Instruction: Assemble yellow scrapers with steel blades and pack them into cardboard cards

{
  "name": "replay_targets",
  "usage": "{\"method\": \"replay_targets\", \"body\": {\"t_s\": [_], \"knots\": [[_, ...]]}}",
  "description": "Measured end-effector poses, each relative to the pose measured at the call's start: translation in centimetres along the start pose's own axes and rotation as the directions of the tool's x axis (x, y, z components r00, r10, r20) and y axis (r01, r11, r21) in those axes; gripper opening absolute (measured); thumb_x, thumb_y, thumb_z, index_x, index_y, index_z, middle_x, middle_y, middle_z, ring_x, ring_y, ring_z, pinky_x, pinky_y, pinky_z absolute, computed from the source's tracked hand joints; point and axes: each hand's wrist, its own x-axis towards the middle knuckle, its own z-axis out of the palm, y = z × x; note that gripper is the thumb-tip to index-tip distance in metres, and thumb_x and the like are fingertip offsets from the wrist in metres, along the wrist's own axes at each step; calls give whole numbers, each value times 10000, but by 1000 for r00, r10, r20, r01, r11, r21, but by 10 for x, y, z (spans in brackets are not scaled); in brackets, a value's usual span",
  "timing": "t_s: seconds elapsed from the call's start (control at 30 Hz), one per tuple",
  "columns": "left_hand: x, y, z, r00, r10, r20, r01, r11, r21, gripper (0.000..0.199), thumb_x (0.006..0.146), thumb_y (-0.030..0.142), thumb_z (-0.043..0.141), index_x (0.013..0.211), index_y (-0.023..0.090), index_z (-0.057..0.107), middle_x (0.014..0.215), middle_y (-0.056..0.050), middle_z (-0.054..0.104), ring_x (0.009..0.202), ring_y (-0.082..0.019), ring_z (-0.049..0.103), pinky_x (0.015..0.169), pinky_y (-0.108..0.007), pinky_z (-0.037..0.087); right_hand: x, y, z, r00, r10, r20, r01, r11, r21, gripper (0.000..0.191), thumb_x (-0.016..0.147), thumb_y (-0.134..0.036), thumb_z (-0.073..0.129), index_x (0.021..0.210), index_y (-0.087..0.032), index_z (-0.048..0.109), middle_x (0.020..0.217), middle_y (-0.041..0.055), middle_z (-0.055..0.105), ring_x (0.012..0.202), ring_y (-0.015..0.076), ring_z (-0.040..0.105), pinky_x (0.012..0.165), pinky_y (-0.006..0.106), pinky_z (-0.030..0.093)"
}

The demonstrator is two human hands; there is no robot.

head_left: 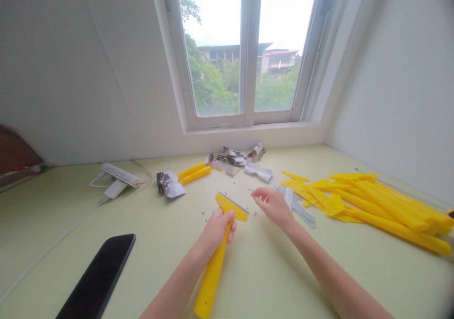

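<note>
My left hand (219, 228) is wrapped round a yellow scraper (213, 274) just below its head. The scraper's wide head, with a grey blade along its far edge, points away from me, and the handle slants down toward the near edge of view. My right hand (271, 206) is to the right of the scraper head, apart from it, with fingers pinched. A thin dark rod (250, 190) pokes out from those fingertips; its kind is too small to tell. Several small metal nuts or screws (255, 213) lie scattered on the table around the scraper head.
Yellow handles and scraper heads (386, 201) are piled at the right, beside grey metal strips (303, 212). Packaged blades (230, 160) lie near the window. Two yellow scrapers with wrapped heads (173, 185) are at back left. A phone (101, 274) and power strip (120, 175) lie left.
</note>
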Motion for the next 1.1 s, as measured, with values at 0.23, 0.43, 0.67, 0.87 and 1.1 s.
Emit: {"method": "replay_targets", "body": {"t_s": [0.23,0.43,0.67,0.87,1.1], "knots": [[5,10,-10,987,63,-146,-64,998,-5,228,746,362,459,636,179,379,475,70,441,334,-39,358,402,-192,283,-2,10,6,982,-166,94,177,977,-123,159,677,-177,490,675,-195,649,739,36,624,751,183,556,721,301,404],[8,3,-8,988,69,-140,-69,998,10,201,743,346,462,663,176,391,494,68,462,331,-43,380,394,-194,295,-10,5,16,965,-218,147,244,950,-197,185,706,-160,499,714,-217,675,757,50,593,780,194,525,730,309,374],[11,-5,-9,992,68,-103,-67,998,11,209,737,367,452,686,169,410,511,63,489,319,-48,391,374,-198,283,-11,7,22,970,-218,107,237,943,-232,195,719,-170,480,639,-209,654,744,45,581,763,181,520,720,297,367],[14,-9,-10,994,69,-90,-68,998,10,213,736,372,453,697,165,420,504,64,494,313,-48,395,374,-198,291,-8,0,19,990,-134,38,135,991,-13,124,695,-220,538,659,-195,653,742,34,601,714,166,539,687,288,402],[15,-10,-7,997,56,-59,-56,998,2,211,730,372,451,748,163,431,487,69,482,296,-51,383,344,-194,262,-8,-13,22,991,-117,63,88,932,352,147,697,-317,596,691,-193,673,901,56,590,839,176,556,658,265,460]]}}
